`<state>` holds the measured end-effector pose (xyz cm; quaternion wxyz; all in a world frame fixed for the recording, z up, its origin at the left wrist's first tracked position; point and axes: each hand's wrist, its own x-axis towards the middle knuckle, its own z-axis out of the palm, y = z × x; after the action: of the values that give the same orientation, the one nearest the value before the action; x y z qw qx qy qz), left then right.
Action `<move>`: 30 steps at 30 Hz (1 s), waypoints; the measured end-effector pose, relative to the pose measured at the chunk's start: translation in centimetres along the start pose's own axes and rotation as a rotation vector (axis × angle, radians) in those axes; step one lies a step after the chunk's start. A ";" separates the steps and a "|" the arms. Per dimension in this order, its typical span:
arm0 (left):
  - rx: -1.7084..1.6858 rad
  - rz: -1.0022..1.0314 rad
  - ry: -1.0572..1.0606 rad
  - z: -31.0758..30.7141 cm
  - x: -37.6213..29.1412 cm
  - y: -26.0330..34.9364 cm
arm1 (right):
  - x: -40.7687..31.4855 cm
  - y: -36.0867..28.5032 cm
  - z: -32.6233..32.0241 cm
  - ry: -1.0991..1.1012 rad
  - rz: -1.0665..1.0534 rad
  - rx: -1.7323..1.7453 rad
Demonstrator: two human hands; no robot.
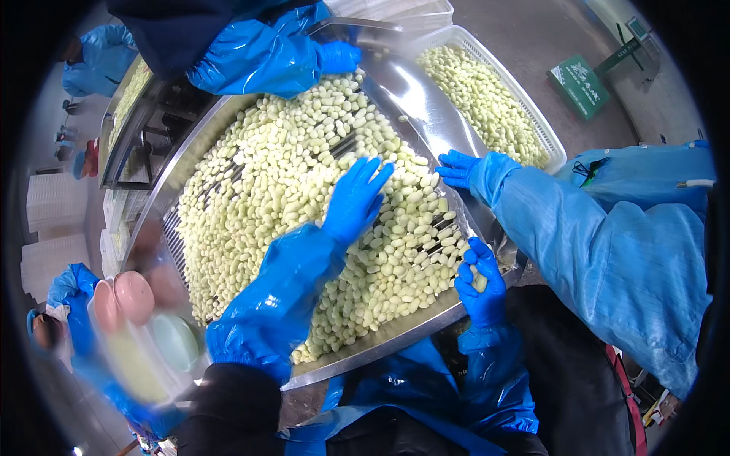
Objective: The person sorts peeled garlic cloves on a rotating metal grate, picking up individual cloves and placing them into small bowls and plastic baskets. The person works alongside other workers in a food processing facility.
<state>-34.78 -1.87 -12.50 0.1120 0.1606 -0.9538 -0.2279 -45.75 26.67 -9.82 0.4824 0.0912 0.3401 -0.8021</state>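
Pale green, peeled grape-like fruits (256,199) lie in a thick layer over a slatted metal sorting tray (365,362) before me. My left hand (355,199), in a blue glove and blue plastic sleeve, rests on the fruits near the tray's middle, fingers extended and slightly apart; nothing shows in its grasp. At the tray's near right corner my right hand (482,282), gloved in blue too, is raised with bent fingers around a pale green fruit (480,283). Dark slats show through gaps in the layer.
A co-worker's gloved hand (459,169) touches the tray's right side; another's (339,57) is at its far edge. A white perforated crate (556,151) full of fruits stands beyond on the right. Pink bowls (134,297) and a pale green bowl (175,342) lie at left.
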 end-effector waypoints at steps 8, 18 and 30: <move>0.466 -0.450 -0.137 -1.6 -3.1 -10.5 | 0.3 0.3 -1.7 -0.056 0.017 0.147; -0.088 -0.089 -0.416 2.9 -5.9 7.3 | 0.5 0.2 -2.0 -0.100 0.043 0.090; 0.521 -0.491 -0.314 -5.5 -18.8 5.6 | 1.0 0.2 -3.0 -0.210 0.121 0.155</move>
<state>-17.29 7.38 -7.75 -0.1375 0.3703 -0.9185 -0.0197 -46.61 27.84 -12.64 0.5541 0.0642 0.2187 -0.8006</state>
